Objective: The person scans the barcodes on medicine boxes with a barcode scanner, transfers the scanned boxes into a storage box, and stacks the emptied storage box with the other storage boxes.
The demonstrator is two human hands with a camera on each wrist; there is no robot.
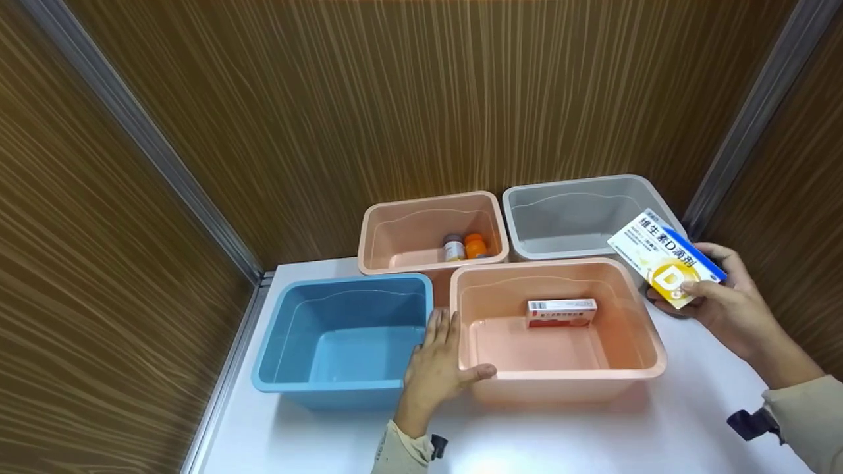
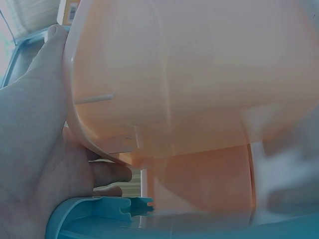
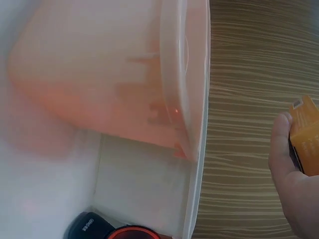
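Note:
My right hand (image 1: 737,309) holds a white, yellow and blue vitamin D drops box (image 1: 665,257) at its lower end, thumb across the printed front. It is raised at the right, partly in front of the grey bin (image 1: 566,253). In the right wrist view an orange side of the box (image 3: 305,132) shows beside the thumb. My left hand (image 1: 435,368) lies between the blue bin (image 1: 342,388) and the front pink bin (image 1: 566,375), fingers extended, thumb over the pink rim. A white and red medicine box (image 1: 561,313) stands inside that pink bin.
Behind stands a smaller pink bin (image 1: 428,270) holding a white bottle (image 1: 454,249) and an orange bottle (image 1: 475,246). A dark object (image 3: 92,226) with a red-ringed part lies near the bins. Wood-patterned panels (image 1: 428,99) enclose the white table (image 1: 514,441).

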